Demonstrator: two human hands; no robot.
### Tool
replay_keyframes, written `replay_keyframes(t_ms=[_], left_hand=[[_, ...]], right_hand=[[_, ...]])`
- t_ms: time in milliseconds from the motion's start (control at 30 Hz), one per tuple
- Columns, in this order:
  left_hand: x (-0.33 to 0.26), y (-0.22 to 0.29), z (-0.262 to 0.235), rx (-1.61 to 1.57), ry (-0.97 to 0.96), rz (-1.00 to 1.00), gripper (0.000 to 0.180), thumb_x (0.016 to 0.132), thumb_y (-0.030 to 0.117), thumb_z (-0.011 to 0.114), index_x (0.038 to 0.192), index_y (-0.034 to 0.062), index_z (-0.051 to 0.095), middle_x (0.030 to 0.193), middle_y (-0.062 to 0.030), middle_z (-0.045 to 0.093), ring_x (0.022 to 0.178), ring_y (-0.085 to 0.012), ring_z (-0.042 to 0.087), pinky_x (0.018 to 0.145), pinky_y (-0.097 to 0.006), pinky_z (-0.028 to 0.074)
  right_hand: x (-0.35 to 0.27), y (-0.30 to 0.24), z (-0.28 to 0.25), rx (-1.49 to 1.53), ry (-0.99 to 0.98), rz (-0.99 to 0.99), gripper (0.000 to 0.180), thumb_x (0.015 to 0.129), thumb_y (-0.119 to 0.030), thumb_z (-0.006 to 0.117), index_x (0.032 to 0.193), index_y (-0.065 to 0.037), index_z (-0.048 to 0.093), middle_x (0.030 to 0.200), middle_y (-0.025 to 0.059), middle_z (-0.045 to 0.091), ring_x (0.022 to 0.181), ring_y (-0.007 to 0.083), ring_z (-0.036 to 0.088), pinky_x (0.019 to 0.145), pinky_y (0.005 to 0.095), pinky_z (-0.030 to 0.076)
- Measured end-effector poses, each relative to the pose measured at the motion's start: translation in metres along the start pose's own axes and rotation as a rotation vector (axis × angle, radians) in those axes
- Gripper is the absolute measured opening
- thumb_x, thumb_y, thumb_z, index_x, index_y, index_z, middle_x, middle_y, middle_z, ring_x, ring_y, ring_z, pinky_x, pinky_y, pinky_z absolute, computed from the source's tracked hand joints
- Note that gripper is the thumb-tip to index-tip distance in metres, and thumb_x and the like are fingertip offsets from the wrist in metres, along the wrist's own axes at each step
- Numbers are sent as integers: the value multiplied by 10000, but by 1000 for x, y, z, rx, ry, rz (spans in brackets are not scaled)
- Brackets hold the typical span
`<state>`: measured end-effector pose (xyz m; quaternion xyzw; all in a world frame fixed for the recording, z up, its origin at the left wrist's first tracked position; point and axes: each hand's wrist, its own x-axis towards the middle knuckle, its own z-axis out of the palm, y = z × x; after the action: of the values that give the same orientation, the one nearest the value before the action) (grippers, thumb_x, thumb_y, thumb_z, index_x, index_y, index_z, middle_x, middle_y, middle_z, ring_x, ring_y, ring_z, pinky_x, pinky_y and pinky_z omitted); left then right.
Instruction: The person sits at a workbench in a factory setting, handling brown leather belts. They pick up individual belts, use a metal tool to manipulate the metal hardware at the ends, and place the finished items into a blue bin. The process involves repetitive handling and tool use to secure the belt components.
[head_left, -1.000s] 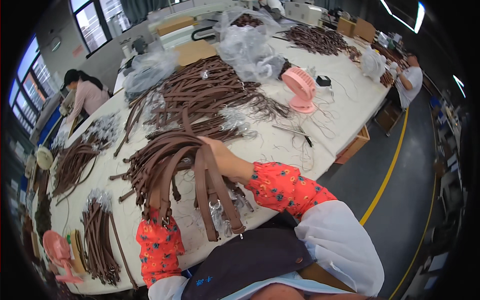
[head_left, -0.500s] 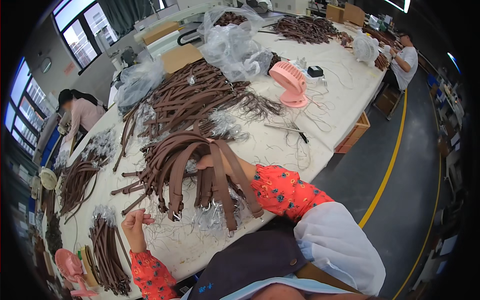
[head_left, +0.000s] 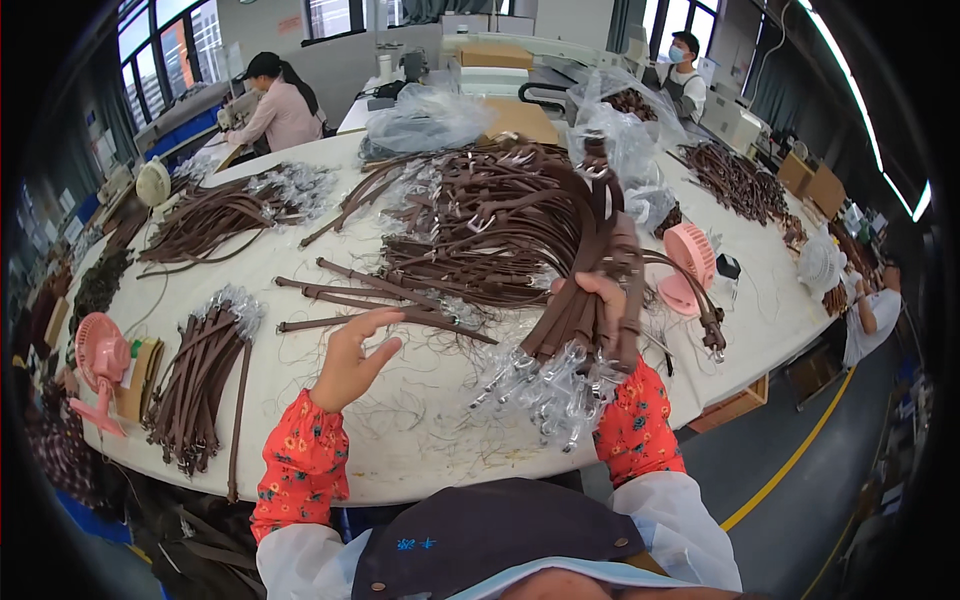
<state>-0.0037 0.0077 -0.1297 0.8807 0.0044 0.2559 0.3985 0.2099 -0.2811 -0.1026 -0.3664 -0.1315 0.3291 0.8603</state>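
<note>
My right hand (head_left: 608, 305) grips a thick bunch of brown leather straps (head_left: 592, 270), lifted above the white table (head_left: 410, 440); their plastic-wrapped metal ends (head_left: 545, 385) hang down toward me. My left hand (head_left: 350, 360) hovers open over the table, fingers spread, just left of the bunch and near a few loose straps (head_left: 350, 295). Beyond both hands lies a large heap of brown straps (head_left: 470, 215).
A strap bundle (head_left: 205, 380) lies at the left, with a pink desk fan (head_left: 100, 360) beyond it. Another pink fan (head_left: 685, 265) stands right of the bunch. More strap piles (head_left: 215, 215) and clear plastic bags (head_left: 425, 120) sit farther back. Other people work at the far edges.
My right hand has raised the strap bunch up and to the right. My left hand has risen from the table's near left edge toward the middle, open.
</note>
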Motion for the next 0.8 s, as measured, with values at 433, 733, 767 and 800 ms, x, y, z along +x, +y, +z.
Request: replay_keyframes(t_ms=[433, 733, 767, 800], left_hand=[[67, 73, 25, 102, 355, 474, 285, 894, 3, 640, 1176, 37, 655, 1239, -144, 659, 1134, -333, 620, 988, -396, 481], [74, 53, 25, -512, -2, -45, 418, 967, 162, 650, 1338, -4, 552, 1191, -112, 668, 1051, -178, 649, 932, -311, 501], [71, 55, 30, -694, 62, 19, 523, 970, 174, 656, 1419, -8, 459, 1213, -90, 643, 1070, -151, 622, 933, -298, 503], [73, 62, 38, -757, 1, -5, 538, 961, 169, 671, 1423, -2, 455, 1202, -90, 649, 1033, -157, 635, 917, -301, 513]], right_hand=[[-24, 27, 24, -80, -205, 269, 341, 776, -305, 666, 904, -7, 562, 738, 78, 540, 671, 201, 535, 615, 324, 466], [-52, 39, 21, -305, -151, 203, 346, 774, -136, 716, 1063, 41, 646, 932, 111, 671, 851, 211, 656, 808, 350, 547], [-47, 45, 17, -277, -195, 222, 331, 784, -140, 716, 1057, 37, 656, 936, 108, 681, 843, 208, 664, 795, 341, 553], [-53, 41, 11, -276, -192, 227, 316, 794, -143, 716, 1052, 33, 665, 940, 105, 692, 834, 204, 672, 781, 333, 559]])
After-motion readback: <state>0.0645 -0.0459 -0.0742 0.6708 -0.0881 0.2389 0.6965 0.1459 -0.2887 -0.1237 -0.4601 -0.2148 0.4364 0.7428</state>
